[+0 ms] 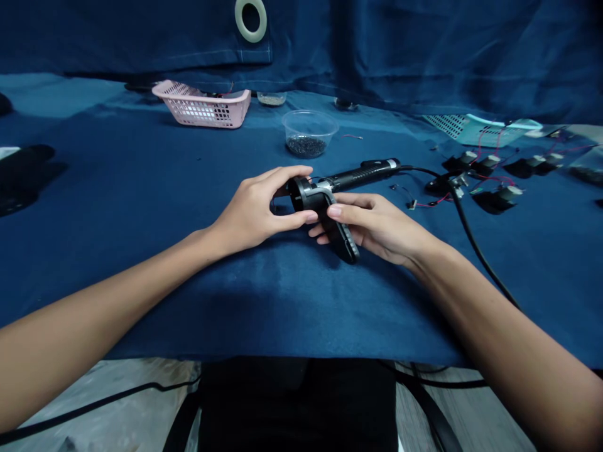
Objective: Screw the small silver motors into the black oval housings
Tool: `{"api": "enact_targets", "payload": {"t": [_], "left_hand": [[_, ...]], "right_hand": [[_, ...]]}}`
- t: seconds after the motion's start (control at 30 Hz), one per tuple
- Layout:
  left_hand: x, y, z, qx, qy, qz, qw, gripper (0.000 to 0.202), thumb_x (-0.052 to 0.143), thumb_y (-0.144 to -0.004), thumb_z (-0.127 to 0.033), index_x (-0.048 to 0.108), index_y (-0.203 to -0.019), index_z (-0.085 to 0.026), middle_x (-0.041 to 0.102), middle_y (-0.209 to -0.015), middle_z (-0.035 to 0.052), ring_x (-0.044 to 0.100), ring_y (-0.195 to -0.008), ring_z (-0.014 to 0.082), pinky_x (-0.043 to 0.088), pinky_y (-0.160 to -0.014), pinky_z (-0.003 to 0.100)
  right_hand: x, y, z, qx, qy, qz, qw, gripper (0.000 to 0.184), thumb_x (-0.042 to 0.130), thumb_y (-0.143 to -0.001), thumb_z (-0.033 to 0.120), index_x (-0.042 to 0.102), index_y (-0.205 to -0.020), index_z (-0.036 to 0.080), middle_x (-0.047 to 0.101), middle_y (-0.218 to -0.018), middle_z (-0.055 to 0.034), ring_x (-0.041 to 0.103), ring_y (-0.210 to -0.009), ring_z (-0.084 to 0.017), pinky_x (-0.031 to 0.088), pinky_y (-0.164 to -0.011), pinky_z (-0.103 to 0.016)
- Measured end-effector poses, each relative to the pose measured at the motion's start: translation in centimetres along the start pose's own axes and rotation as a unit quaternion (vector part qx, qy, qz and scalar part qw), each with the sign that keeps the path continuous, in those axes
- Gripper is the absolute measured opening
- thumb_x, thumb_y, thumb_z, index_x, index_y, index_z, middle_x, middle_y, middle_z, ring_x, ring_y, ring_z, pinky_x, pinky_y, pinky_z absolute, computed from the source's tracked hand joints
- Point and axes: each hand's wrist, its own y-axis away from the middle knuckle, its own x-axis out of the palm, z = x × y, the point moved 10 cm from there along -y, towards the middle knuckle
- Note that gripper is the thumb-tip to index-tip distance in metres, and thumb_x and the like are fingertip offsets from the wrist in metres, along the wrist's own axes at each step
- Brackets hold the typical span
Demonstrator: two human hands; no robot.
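My left hand and my right hand meet at the middle of the blue cloth-covered table. Between them is a black plastic part with a round ring end and a flat tail. The left hand's thumb and fingers pinch the ring end. My right hand's fingers curl under the tail and grip it. Just behind lies a black electric screwdriver with its cable running off to the right.
A clear cup with dark small pieces stands behind the hands. A pink basket sits at the back left, a teal basket at the back right. Several small black motor parts with red wires lie at the right. A dark object rests at the left edge.
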Motion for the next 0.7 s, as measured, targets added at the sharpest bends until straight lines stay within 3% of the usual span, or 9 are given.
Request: {"api": "enact_targets", "payload": {"t": [0.23,0.33,0.4,0.47,0.53,0.57,0.63,0.7], "left_hand": [[-0.1,-0.2,0.1,-0.006,-0.007,0.0,1.0,0.056,0.076,-0.081,-0.042,0.06,-0.13,-0.02,0.067,-0.126,0.0068,0.064,-0.114,0.0229,0.05,-0.102,0.036],[0.3,-0.3,0.5,-0.001,-0.036,0.045,0.998,0.06,0.076,-0.08,-0.05,0.059,-0.129,-0.021,0.065,-0.127,0.0075,0.062,-0.118,0.0252,0.048,-0.105,0.038],[0.7,-0.3,1.0,-0.008,-0.049,0.095,0.994,0.078,0.079,-0.072,-0.059,0.053,-0.136,-0.023,0.06,-0.136,0.0091,0.056,-0.126,0.0289,0.044,-0.109,0.042],[0.9,-0.2,1.5,-0.022,-0.042,0.126,0.991,0.098,0.081,-0.064,-0.065,0.043,-0.146,-0.026,0.05,-0.147,0.0103,0.047,-0.136,0.0321,0.039,-0.114,0.044],[1.5,-0.1,1.7,-0.033,-0.027,0.159,0.986,0.102,0.081,-0.063,-0.065,0.039,-0.148,-0.028,0.044,-0.152,0.0096,0.043,-0.14,0.0326,0.037,-0.115,0.044],[2.0,0.1,1.7,-0.038,-0.019,0.181,0.983,0.096,0.08,-0.067,-0.063,0.041,-0.147,-0.028,0.046,-0.15,0.0088,0.044,-0.139,0.0319,0.038,-0.114,0.044],[3.1,0.4,1.7,-0.051,-0.005,0.217,0.975,0.081,0.077,-0.074,-0.057,0.046,-0.143,-0.027,0.052,-0.144,0.0075,0.05,-0.133,0.0292,0.042,-0.11,0.041],[3.8,0.5,1.9,-0.068,0.002,0.226,0.972,0.071,0.075,-0.079,-0.051,0.049,-0.14,-0.026,0.056,-0.138,0.0068,0.054,-0.126,0.0265,0.044,-0.106,0.038]], "right_hand": [[-0.2,-0.1,0.0,-0.011,0.02,-0.008,1.0,0.037,0.078,-0.079,0.04,0.071,-0.107,0.017,0.074,-0.102,-0.0083,0.072,-0.089,-0.018,0.06,-0.083,-0.031],[-1.1,0.1,1.3,-0.057,0.146,-0.055,0.986,0.048,0.079,-0.077,0.044,0.068,-0.116,0.019,0.073,-0.108,-0.008,0.07,-0.097,-0.021,0.056,-0.093,-0.037],[-1.3,0.4,2.9,-0.114,0.292,-0.088,0.946,0.062,0.08,-0.074,0.046,0.064,-0.128,0.02,0.07,-0.123,-0.0083,0.065,-0.114,-0.026,0.047,-0.106,-0.042],[-0.5,0.7,4.1,-0.16,0.441,-0.09,0.878,0.07,0.08,-0.074,0.046,0.061,-0.136,0.02,0.063,-0.136,-0.0089,0.058,-0.126,-0.031,0.04,-0.113,-0.046],[0.6,0.6,4.2,-0.17,0.545,-0.06,0.819,0.07,0.076,-0.077,0.047,0.058,-0.139,0.021,0.061,-0.14,-0.0108,0.057,-0.127,-0.035,0.04,-0.111,-0.051],[1.0,0.5,4.0,-0.166,0.572,-0.042,0.802,0.071,0.075,-0.077,0.049,0.058,-0.14,0.021,0.061,-0.139,-0.0115,0.058,-0.126,-0.036,0.042,-0.108,-0.052],[1.2,0.3,3.8,-0.153,0.571,-0.008,0.806,0.074,0.076,-0.075,0.055,0.058,-0.139,0.023,0.063,-0.136,-0.0107,0.06,-0.122,-0.036,0.045,-0.104,-0.051],[0.0,0.1,4.4,-0.149,0.515,-0.02,0.844,0.066,0.074,-0.075,0.061,0.064,-0.129,0.024,0.067,-0.129,-0.0088,0.062,-0.118,-0.033,0.047,-0.102,-0.047]]}}
